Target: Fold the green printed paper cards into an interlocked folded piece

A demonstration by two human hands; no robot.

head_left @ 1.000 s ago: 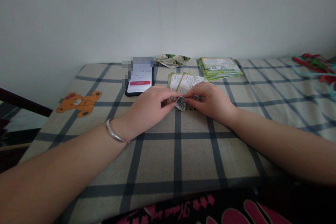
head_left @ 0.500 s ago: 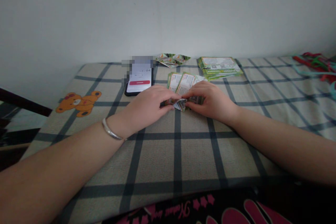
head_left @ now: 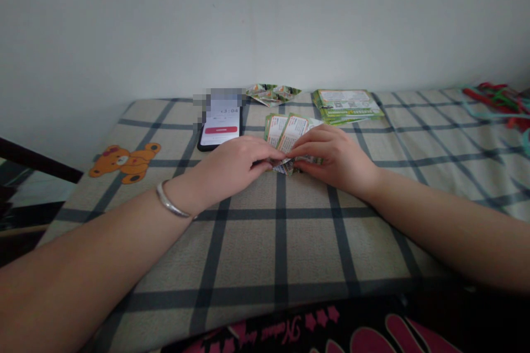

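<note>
Between my two hands, a small folded piece of printed paper (head_left: 285, 167) rests low over the checked tablecloth. My left hand (head_left: 240, 164) is closed, pinching its left side between thumb and fingers; a silver bangle circles that wrist. On the other side my right hand (head_left: 331, 157) pinches the paper too, its fingertips almost touching the left ones. Much of the paper is hidden under the fingers. Just beyond them lie several green-edged printed cards (head_left: 292, 128), overlapping and partly covered by my right hand.
A phone (head_left: 222, 121) lies behind my left hand. By the wall are a folded paper shape (head_left: 273, 94) and a stack of printed cards (head_left: 348, 105). Red and green cords (head_left: 497, 99) lie far right. A bear picture (head_left: 125, 162) marks the checked tablecloth (head_left: 248, 253) at left.
My fingers have pressed lower and flatter over the paper, so less of it shows. My right hand's fingers have shifted slightly. The cards and phone stay in place.
</note>
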